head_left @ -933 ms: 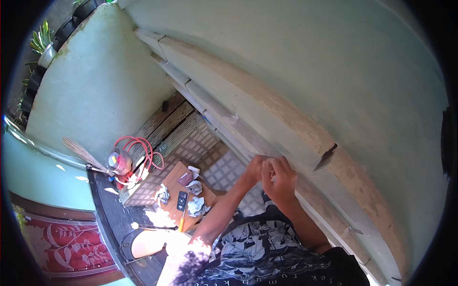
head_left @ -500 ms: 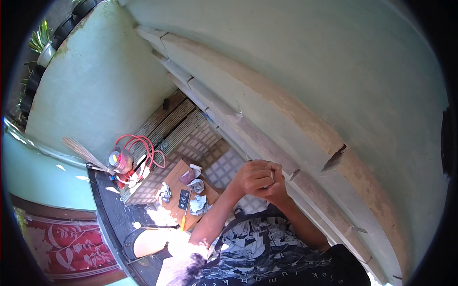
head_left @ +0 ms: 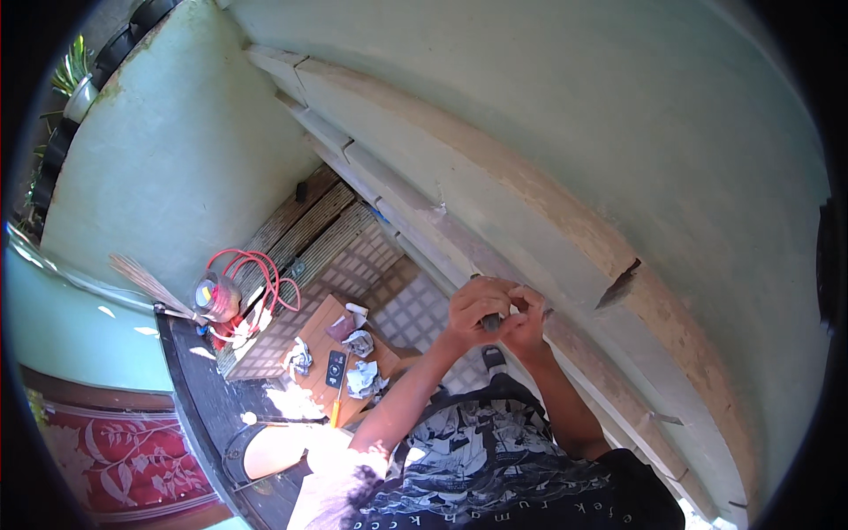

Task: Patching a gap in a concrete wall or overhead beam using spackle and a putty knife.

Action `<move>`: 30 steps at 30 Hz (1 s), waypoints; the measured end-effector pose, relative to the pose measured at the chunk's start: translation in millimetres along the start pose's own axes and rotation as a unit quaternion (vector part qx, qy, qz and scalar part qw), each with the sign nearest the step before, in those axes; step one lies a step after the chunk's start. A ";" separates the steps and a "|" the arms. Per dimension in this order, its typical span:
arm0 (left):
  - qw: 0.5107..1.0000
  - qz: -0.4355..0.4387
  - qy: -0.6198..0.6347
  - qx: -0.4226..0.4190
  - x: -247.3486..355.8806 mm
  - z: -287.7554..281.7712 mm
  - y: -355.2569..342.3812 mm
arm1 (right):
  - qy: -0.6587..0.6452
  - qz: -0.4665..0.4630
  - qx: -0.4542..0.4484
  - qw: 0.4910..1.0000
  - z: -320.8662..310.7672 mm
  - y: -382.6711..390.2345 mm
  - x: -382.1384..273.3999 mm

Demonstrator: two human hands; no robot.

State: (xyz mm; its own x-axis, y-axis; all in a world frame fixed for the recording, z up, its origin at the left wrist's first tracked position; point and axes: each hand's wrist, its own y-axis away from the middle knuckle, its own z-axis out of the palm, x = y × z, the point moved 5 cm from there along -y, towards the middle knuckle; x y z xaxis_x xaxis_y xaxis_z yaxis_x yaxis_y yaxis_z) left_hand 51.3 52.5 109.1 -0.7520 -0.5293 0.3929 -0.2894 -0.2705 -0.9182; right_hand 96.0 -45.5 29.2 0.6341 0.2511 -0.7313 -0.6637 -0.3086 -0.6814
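My left hand (head_left: 477, 307) is closed around a small dark grey thing (head_left: 491, 323), whose blunt end shows below the curled fingers. The fingers hide most of it, so its kind does not show. Close against it on the right is my right hand (head_left: 526, 323), its thumb and fingers pinched together. Whatever lies in that pinch is too small or hidden to make out. Both hands are held up in front of the dark printed shirt, near the ledged wall.
A small wooden table (head_left: 311, 389) bears several crumpled papers (head_left: 363, 378), a black phone (head_left: 336, 368) and an orange-handled tool (head_left: 336, 412). Beyond it are a coiled red hose (head_left: 290, 291), a clear container (head_left: 217, 299) and a stick broom (head_left: 146, 281). The stepped wall ledge (head_left: 530, 185) runs along the right.
My hands have come slightly apart from their tight clasp, and the dark grey thing now shows between them. My right-hand fingers have lifted off the left hand.
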 end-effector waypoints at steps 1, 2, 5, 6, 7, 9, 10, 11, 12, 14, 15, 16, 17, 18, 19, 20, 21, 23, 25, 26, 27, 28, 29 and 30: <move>1.000 -0.001 0.002 -0.001 -4.6 -2.1 2.4 | 0.001 0.001 0.001 1.000 -2.1 -1.5 -2.1; 0.999 0.015 -0.006 -0.036 -7.8 -2.7 4.5 | 0.042 -0.015 -0.011 0.999 -3.8 -4.6 -6.0; 0.995 0.043 0.012 -0.092 -18.0 -7.6 2.7 | 0.117 -0.037 -0.052 0.991 -6.3 -24.5 -26.0; 0.992 0.056 0.035 -0.112 -21.6 -9.0 -0.2 | 0.151 -0.044 -0.081 0.984 -5.1 -31.5 -34.0; 0.992 0.056 0.035 -0.111 -24.6 -10.2 -5.7 | 0.152 -0.044 -0.081 0.984 -8.0 -35.9 -42.1; 0.973 0.094 0.001 -0.208 -27.0 -1.2 -12.6 | 0.157 -0.084 -0.023 0.984 -18.3 -42.1 -58.1; 0.974 0.096 0.001 -0.207 -30.0 0.2 -16.2 | 0.157 -0.086 -0.023 0.984 -21.4 -41.2 -61.2; 0.964 0.086 0.008 -0.250 -33.6 5.2 -17.6 | 0.167 -0.101 -0.011 0.981 -26.2 -38.0 -65.9; 0.953 0.077 0.015 -0.293 -35.2 9.3 -17.3 | 0.176 -0.117 0.000 0.978 -29.9 -36.6 -69.5; 0.952 0.016 0.036 -0.303 -37.9 15.2 -19.6 | 0.182 -0.131 0.000 0.975 -35.7 -38.2 -72.0; 0.947 -0.046 0.054 -0.313 -41.7 18.3 -19.6 | 0.185 -0.144 -0.003 0.972 -37.3 -39.2 -74.2; 0.947 -0.046 0.054 -0.313 -42.2 20.0 -16.1 | 0.185 -0.145 -0.002 0.972 -37.7 -41.1 -76.9; 0.942 -0.075 0.058 -0.323 -46.1 24.4 -8.8 | 0.184 -0.176 -0.006 0.967 -37.2 -43.4 -85.4; 0.935 -0.104 0.062 -0.332 -49.4 28.4 -2.6 | 0.183 -0.206 -0.010 0.961 -36.4 -45.7 -94.1; 0.935 -0.103 0.064 -0.333 -48.7 31.5 0.0 | 0.184 -0.207 -0.009 0.961 -35.8 -49.1 -100.3; 0.931 -0.094 0.041 -0.351 -48.0 35.6 3.5 | 0.194 -0.233 -0.014 0.953 -32.9 -51.6 -109.0; 0.925 -0.086 0.018 -0.370 -47.1 39.3 7.3 | 0.203 -0.259 -0.020 0.944 -31.8 -53.7 -118.6; 0.936 -0.080 0.008 -0.342 -44.4 40.7 9.3 | 0.251 -0.293 -0.020 0.922 -35.6 -56.3 -147.4; 0.946 -0.076 -0.001 -0.315 -42.8 38.6 5.8 | 0.273 -0.406 0.015 0.872 -39.0 -48.4 -158.4; 0.947 -0.080 0.000 -0.310 -41.5 38.0 2.0 | 0.247 -0.483 0.050 0.839 -43.0 -43.6 -161.0; 0.949 -0.085 0.001 -0.305 -40.8 37.2 -0.7 | 0.248 -0.482 0.050 0.839 -43.0 -45.8 -161.8; 0.949 -0.086 -0.002 -0.304 -39.6 34.7 -3.2 | 0.210 -0.534 0.107 0.812 -43.3 -50.8 -177.8; 0.950 -0.085 0.002 -0.299 -40.0 32.3 -3.5 | 0.174 -0.581 0.164 0.778 -42.7 -54.3 -190.6; 0.952 -0.085 0.005 -0.294 -40.7 30.1 -3.4 | 0.136 -0.622 0.220 0.739 -43.0 -54.5 -196.0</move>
State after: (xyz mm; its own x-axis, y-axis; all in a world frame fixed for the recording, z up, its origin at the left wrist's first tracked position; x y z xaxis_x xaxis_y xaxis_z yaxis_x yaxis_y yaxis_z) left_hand 100.7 50.8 97.8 -0.6696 -0.5092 0.5407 -0.6868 0.1475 -0.7117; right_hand 25.0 -117.4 210.9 0.8787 -0.1231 0.4613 0.4735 0.3490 -0.8087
